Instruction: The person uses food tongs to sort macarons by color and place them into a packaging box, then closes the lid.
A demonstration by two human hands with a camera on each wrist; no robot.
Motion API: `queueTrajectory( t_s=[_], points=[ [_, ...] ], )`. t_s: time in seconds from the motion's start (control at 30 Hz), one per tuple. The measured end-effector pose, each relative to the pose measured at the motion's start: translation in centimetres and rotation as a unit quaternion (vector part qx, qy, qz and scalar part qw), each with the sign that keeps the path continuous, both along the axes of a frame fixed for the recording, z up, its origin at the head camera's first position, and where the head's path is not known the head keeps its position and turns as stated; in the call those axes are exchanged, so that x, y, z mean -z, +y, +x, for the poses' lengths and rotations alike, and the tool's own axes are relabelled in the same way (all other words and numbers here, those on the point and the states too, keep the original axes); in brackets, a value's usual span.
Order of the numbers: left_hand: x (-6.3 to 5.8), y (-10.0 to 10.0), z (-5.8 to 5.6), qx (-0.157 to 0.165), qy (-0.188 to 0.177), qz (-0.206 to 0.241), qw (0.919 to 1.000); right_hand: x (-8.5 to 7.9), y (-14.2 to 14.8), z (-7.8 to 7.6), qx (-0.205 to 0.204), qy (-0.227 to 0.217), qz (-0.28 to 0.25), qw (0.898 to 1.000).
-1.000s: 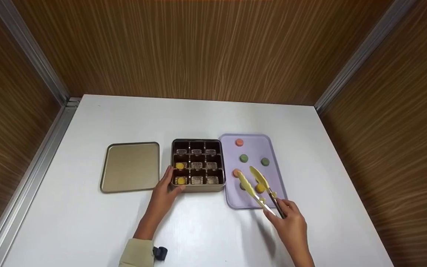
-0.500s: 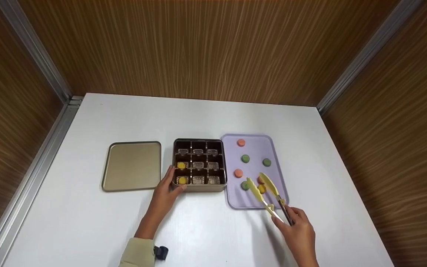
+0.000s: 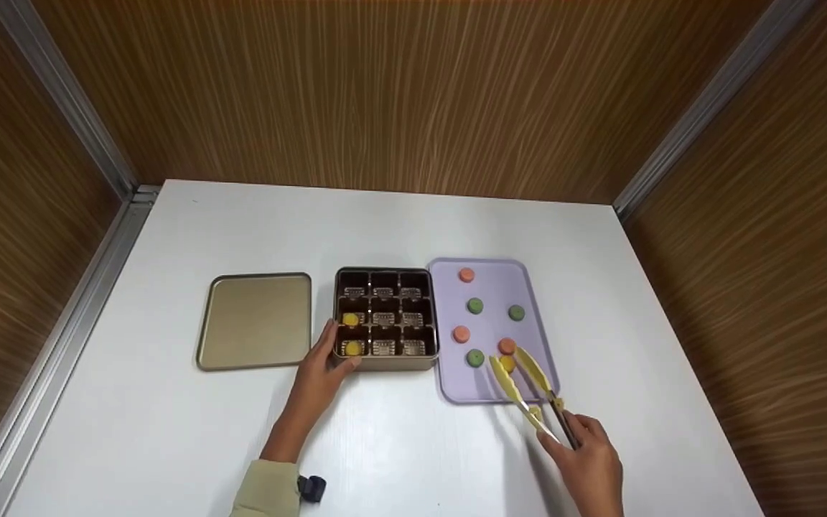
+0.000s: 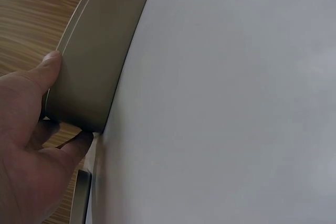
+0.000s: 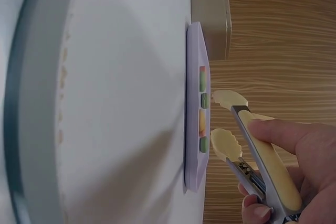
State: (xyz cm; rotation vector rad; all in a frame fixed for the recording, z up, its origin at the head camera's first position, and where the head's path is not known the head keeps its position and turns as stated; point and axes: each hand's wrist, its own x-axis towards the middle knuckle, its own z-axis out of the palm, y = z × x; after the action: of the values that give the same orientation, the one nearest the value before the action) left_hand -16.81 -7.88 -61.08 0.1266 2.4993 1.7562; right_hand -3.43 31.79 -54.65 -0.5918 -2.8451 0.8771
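Yellow-tipped tongs (image 3: pixel 525 388) with scalloped spoon ends and a metal hinge, gripped at the rear by the right hand (image 3: pixel 586 463), fingers curled round both arms. Long axis slanted from hand at near right up and left toward tips over near corner of lilac tray (image 3: pixel 489 393). Tips apart, straddling a yellow disc (image 3: pixel 506 364); contact with it not clear. Same tongs seen edge-on from right wrist (image 5: pixel 247 145), blades spread above tray rim (image 5: pixel 193 129).

Smooth, flat, rounded-corner tray, matte plastic look, holding small round discs: orange (image 3: pixel 466 275), green (image 3: pixel 475 306), green (image 3: pixel 516 313), orange (image 3: pixel 461 334), green (image 3: pixel 475 357), orange (image 3: pixel 506 346).

Brushed gold metal tin (image 3: pixel 385 362), square, nine compartments, two yellow pieces in left column. Left hand (image 3: pixel 324 366) gripping tin's near left corner, thumb on wall (image 4: pixel 89 77). Matching flat lid (image 3: pixel 254 321) lying just left.

White glossy table (image 3: pixel 399 222), wide bare margins behind and right of tray; wood-grain walls beyond.
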Motion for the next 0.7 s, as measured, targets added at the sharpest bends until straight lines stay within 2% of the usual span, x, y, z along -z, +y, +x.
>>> queueTrajectory(
  t_s=[0.43, 0.7],
  points=[
    [-0.2, 0.1, 0.1, -0.004, -0.006, 0.005, 1.0, 0.5, 0.3, 0.2, -0.011, -0.03, 0.002, 0.999],
    [0.0, 0.1, -0.1, -0.002, 0.0, 0.008, 1.0, 1.1, 0.2, 0.2, -0.004, -0.009, 0.012, 1.0]
  ],
)
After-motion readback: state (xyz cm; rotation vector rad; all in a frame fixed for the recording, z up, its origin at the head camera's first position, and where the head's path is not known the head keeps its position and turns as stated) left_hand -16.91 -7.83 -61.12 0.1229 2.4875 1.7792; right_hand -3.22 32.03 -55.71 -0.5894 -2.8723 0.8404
